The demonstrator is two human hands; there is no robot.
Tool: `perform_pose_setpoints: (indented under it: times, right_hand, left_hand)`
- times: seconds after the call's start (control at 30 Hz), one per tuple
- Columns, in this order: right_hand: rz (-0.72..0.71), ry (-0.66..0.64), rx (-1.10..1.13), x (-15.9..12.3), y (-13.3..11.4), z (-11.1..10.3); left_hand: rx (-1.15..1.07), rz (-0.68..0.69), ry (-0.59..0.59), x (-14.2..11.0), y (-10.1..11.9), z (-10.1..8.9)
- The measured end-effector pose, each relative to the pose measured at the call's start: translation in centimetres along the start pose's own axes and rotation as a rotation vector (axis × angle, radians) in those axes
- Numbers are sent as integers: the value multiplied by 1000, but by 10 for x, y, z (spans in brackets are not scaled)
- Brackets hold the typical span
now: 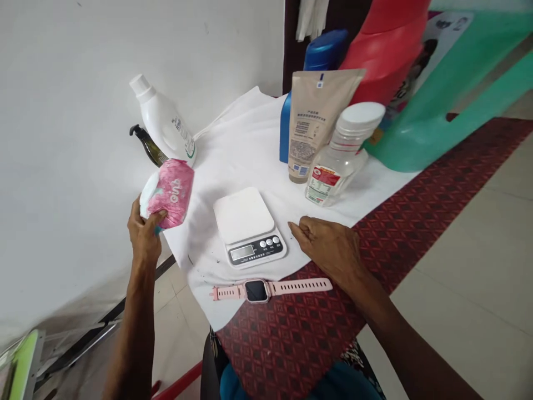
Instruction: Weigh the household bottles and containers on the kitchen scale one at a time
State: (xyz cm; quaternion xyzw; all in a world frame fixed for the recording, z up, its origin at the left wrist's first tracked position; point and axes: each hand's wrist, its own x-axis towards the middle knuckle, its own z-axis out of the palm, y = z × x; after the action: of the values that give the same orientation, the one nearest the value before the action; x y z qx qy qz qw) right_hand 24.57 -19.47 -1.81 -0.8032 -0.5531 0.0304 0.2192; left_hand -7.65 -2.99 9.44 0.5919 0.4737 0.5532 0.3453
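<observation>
My left hand [145, 230] grips a pink soft pack [177, 194], which looks like a pack of wipes, with white on its left side. It is held up at the table's left edge, in front of a white bottle. On the white cloth lies a white digital kitchen scale [245, 214] with nothing on its platform; its display shows no readable figure. My right hand [328, 244] rests on the table to the right of the scale, fingers curled and forefinger partly extended, with nothing visible in it. A pink-strapped smartwatch [257, 290] lies flat in front of the scale.
A white bottle [164, 125] and a dark pump bottle [146, 144] stand at the back left by the wall. At the right are a beige tube [303, 122], a clear jar [337, 161], a blue bottle [285, 128], a red bottle [383, 55] and a big green jug [449, 100].
</observation>
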Motion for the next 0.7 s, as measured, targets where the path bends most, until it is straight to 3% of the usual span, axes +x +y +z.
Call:
perform_pose_setpoints:
  times: [0.13, 0.33, 0.43, 0.6, 0.7]
  right_hand:
    - [24, -51, 3, 0, -6, -9]
    - [35, -108, 25, 1, -12, -22]
    - [39, -130, 40, 1, -13, -25]
    - [61, -146, 58, 2, -12, -25]
    - [54, -145, 71, 2, -11, -24]
  left_hand:
    - [41, 63, -238, -30, 22, 32]
    - [251, 198, -480, -68, 19, 71]
    - [323, 248, -542, -76, 16, 72]
    - [446, 245, -628, -76, 19, 55]
    - [464, 259, -618, -79, 22, 47]
